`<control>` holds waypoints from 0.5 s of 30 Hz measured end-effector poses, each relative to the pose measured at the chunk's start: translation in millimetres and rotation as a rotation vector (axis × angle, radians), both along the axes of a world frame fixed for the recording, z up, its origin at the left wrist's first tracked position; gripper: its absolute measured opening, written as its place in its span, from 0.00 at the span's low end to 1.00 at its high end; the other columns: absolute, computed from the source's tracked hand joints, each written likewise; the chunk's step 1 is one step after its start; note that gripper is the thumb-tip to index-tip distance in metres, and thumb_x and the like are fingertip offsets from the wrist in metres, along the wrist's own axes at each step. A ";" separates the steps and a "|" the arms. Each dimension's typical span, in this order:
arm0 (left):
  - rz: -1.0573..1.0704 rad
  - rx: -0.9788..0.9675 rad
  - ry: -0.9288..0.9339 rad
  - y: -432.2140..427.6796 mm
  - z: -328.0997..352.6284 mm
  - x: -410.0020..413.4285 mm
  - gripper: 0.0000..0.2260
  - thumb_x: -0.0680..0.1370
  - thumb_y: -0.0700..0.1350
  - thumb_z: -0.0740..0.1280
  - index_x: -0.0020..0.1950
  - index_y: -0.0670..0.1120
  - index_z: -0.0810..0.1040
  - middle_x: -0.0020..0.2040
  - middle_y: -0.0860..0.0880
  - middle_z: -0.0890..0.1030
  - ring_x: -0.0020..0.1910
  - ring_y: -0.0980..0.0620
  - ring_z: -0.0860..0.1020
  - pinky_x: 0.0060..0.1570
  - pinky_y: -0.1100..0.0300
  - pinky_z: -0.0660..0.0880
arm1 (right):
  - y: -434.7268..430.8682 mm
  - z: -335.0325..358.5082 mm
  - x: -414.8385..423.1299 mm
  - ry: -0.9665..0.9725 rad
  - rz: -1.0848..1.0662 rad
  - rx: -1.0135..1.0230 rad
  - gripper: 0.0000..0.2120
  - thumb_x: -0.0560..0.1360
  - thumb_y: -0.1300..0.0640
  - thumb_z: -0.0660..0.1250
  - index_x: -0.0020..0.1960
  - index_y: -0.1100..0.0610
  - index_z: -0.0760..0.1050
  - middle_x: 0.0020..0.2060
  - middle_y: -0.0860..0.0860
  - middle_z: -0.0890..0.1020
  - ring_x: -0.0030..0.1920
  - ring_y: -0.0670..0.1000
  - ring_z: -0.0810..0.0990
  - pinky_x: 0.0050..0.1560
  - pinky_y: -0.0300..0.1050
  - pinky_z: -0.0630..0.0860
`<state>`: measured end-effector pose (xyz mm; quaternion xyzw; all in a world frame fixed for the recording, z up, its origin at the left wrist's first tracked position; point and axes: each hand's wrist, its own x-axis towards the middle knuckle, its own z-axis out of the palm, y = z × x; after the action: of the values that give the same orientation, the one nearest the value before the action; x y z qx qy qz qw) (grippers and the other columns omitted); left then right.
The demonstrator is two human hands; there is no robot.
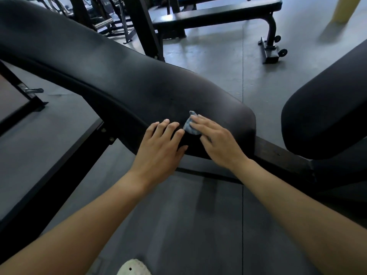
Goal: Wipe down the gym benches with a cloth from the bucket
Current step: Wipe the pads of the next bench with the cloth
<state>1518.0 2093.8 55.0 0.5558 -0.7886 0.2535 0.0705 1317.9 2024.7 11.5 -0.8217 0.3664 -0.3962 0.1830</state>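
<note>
Your cloth (190, 126) is a small blue-grey wad lying on the black padded worktop (119, 76), close to its rounded end, at about 11 o'clock from your right hand (216, 142). The fingers (200, 121) of that hand curve over the wad and pin it to the pad, with most of it hidden beneath them and only a crumpled corner showing. Your left hand (160, 147) lies at 9 o'clock of the cloth, just beside it, fingers spread and fairly straight on the pad's near edge, holding nothing.

Expect the cloth to be light, soft and limp; it will probably bunch and roll under your palm rather than stay flat, and if damp it may cling. Take it across its middle so a broad face meets the vinyl. The pad looks smooth and slightly giving, so steady downward pressure should suit it better than a pinch.

A second dark pad (327, 108) sits at 3 o'clock, and a flat bench (218, 13) stands at 12 o'clock, well apart. No bucket is in view.
</note>
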 end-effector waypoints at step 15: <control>-0.062 0.041 0.025 -1.7 1.6 8.3 0.18 0.83 0.53 0.63 0.69 0.44 0.75 0.71 0.43 0.75 0.74 0.40 0.70 0.75 0.45 0.64 | -3.7 16.6 18.2 0.121 0.099 0.039 0.26 0.83 0.65 0.57 0.80 0.54 0.62 0.80 0.45 0.61 0.81 0.42 0.50 0.80 0.39 0.50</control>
<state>1526.3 2092.2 56.6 0.5355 -0.8095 0.2281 0.0769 1336.1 2021.0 28.1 -0.8576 0.3436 -0.3290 0.1957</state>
